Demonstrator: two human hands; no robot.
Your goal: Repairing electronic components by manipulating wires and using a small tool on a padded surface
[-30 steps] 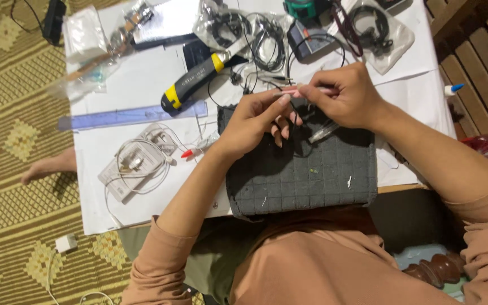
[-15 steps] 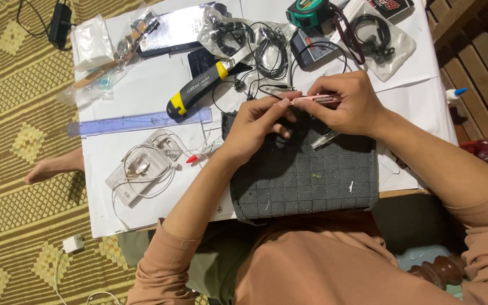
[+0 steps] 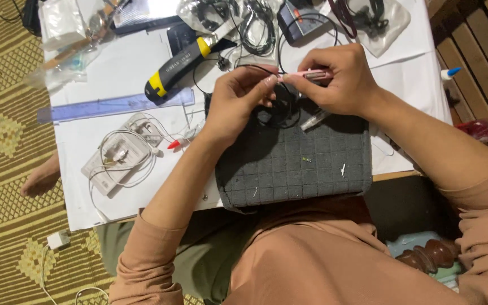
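The pink tool (image 3: 310, 74) is now raised slightly higher above the grey gridded mat (image 3: 295, 158) than a second ago; it is pinched by the right hand (image 3: 340, 79), its tip met by the closed left hand (image 3: 238, 99), possibly on a thin black wire (image 3: 278, 110) drooping below the grip

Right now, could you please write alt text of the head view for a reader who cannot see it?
Seen from above, a person's left hand and right hand together hold a slim pink tool over a dark grey gridded mat. Around them on the white-covered table lie a yellow-and-black utility knife, a blue ruler and tangled earphone cables.
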